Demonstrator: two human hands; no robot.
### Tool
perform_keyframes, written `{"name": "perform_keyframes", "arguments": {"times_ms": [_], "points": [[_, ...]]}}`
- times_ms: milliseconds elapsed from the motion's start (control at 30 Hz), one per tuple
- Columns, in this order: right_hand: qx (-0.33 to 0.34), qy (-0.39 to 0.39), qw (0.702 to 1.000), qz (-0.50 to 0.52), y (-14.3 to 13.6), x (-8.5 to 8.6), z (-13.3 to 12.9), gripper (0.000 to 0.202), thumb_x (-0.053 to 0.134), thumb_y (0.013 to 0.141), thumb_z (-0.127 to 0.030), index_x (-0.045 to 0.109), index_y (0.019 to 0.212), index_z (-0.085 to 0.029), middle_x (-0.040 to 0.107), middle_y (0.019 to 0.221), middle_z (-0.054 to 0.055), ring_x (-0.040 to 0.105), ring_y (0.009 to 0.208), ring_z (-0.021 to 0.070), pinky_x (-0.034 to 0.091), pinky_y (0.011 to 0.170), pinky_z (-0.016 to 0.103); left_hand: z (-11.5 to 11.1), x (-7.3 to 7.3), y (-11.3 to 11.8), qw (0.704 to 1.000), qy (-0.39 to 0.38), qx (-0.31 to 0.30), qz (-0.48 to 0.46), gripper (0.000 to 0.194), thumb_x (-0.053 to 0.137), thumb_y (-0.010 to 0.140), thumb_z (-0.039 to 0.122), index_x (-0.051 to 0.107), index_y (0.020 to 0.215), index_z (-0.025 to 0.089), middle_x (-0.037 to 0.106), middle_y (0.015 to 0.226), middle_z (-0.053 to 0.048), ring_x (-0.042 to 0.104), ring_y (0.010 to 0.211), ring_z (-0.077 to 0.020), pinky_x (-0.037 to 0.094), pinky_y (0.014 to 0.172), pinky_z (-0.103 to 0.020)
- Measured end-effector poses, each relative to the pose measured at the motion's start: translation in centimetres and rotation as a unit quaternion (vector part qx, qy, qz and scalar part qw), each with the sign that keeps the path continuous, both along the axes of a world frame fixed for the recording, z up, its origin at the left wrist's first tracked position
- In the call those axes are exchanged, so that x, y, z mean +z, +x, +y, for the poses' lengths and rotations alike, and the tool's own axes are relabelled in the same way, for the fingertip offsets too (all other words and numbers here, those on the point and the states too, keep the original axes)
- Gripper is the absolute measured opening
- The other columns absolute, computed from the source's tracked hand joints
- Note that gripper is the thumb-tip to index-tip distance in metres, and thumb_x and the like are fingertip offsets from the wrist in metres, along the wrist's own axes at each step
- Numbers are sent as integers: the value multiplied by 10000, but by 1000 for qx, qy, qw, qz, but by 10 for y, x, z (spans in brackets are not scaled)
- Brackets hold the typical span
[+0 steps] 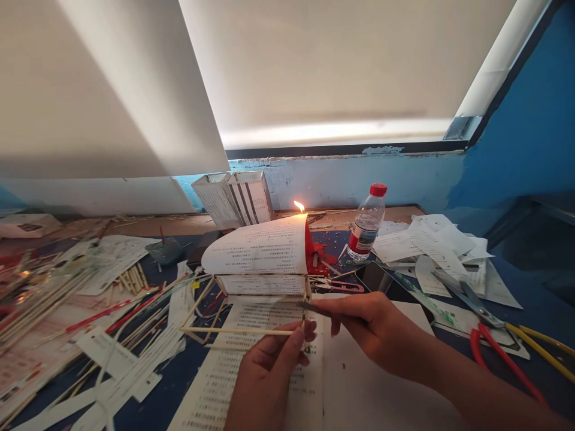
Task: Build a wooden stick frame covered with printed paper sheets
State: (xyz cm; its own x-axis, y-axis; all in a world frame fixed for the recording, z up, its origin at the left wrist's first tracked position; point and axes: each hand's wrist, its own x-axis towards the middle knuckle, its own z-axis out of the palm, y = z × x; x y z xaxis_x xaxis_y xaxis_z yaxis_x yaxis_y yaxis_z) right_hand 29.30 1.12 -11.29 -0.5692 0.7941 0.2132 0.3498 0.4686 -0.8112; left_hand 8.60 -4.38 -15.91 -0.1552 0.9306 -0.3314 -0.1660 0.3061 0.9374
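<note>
My left hand [272, 371] is closed, thumb and fingers pinching the corner of a frame of thin wooden sticks [242, 331]. Part of the frame carries printed paper [269, 285] along its far side. In my right hand [381, 335] is a dark flat blade [323, 310], its tip touching or very near the frame's corner just above my left fingertips. Just beyond, a curved sheet of printed paper [256, 245] stands in front of a red candle [309, 248], whose flame [299, 207] shows above the paper's edge. Most of the candle is hidden.
A red-capped bottle [365, 224] and a phone [390, 284] stand and lie beyond my right hand. Scissors [467, 293] and red-handled pliers [485, 338] lie to the right. Loose sticks [135, 275] and paper strips [139, 359] cover the left. Paper boxes [251, 194] stand behind.
</note>
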Motion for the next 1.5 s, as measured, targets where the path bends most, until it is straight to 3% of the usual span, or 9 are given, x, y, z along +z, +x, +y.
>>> {"name": "perform_keyframes", "arguments": {"times_ms": [367, 600, 700, 833, 1033, 1300, 1500], "points": [[14, 7, 1000, -4, -3, -3, -5, 558, 493, 902, -29, 659, 1303, -379, 722, 846, -49, 657, 766, 103, 530, 754, 222, 3, -5, -4, 1000, 2, -23, 16, 442, 756, 769, 564, 780, 1002, 188, 794, 980, -109, 670, 776, -216, 515, 767, -330], [14, 76, 997, 23, 1, -2, -3, 571, 447, 938, -22, 592, 1383, -349, 731, 999, 0, 677, 893, 131, 544, 835, 279, 0, 20, 10, 1000, 5, 17, 0, 416, 764, 748, 547, 804, 952, 186, 795, 992, -113, 711, 808, -256, 549, 793, -371], [35, 105, 994, -1, 3, -3, -2, 506, 462, 967, -61, 609, 1373, -323, 720, 1049, 35, 678, 918, 143, 551, 823, 282, 0, 24, 11, 1000, 11, 17, -8, 376, 796, 718, 511, 810, 904, 185, 799, 958, -111, 717, 831, -270, 553, 809, -378], [59, 103, 993, -22, 2, -6, -4, 425, 500, 985, -107, 655, 1325, -309, 704, 1049, 54, 673, 900, 141, 558, 800, 271, 2, 21, 6, 1000, 15, -3, -8, 371, 815, 701, 488, 802, 920, 188, 799, 941, -102, 710, 844, -264, 538, 837, -370], [43, 122, 991, -29, 1, -8, -3, 434, 485, 994, -110, 638, 1344, -315, 693, 1078, 61, 664, 917, 151, 557, 806, 292, 4, 20, 1, 1000, -3, -17, 7, 373, 830, 669, 508, 802, 855, 186, 800, 901, -97, 699, 878, -268, 520, 866, -358], [32, 195, 979, -47, 4, -9, 2, 464, 502, 965, -59, 647, 1328, -308, 712, 1069, 60, 656, 917, 161, 547, 810, 306, 4, 3, -2, 1000, -6, -9, -24, 366, 838, 674, 503, 817, 881, 203, 797, 871, -80, 691, 837, -244, 515, 841, -349], [36, 208, 976, -50, 6, -6, 6, 419, 506, 983, -102, 657, 1317, -306, 719, 1040, 66, 658, 904, 171, 548, 788, 316, 4, 4, -2, 1000, -6, -16, -7, 357, 814, 708, 510, 820, 879, 197, 793, 825, -87, 692, 842, -252, 512, 829, -352]]}}
